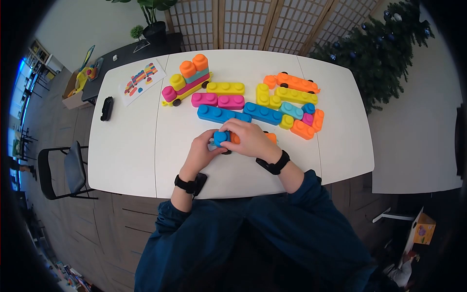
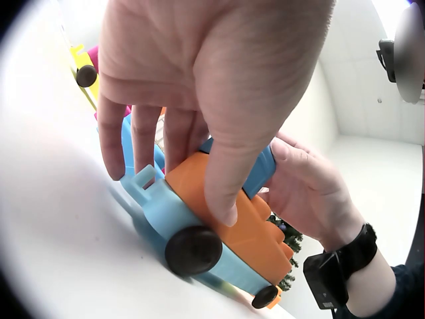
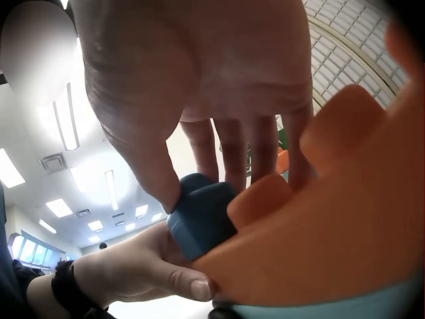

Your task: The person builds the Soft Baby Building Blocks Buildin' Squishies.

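Near the front of the table, a toy car made of a long orange building block [image 2: 255, 229] on a light blue wheeled base [image 2: 174, 214] stands between both hands. My left hand [image 1: 198, 151] grips its end, thumb along the orange side and fingers on the far side. With thumb and fingers, my right hand [image 1: 254, 140] pinches a small blue block [image 3: 202, 222] at that same end, right at the top of the orange block and beside one of its studs. From the head view, the right hand covers much of the car.
Behind the hands lie long blue [image 1: 219, 114], pink [image 1: 230, 101] and yellow [image 1: 226, 88] blocks. A built yellow wheeled toy [image 1: 182, 91] stands back left, near a picture sheet [image 1: 142, 82]. An orange wheeled base [image 1: 296, 82] lies back right. A black object [image 1: 107, 108] is at far left.
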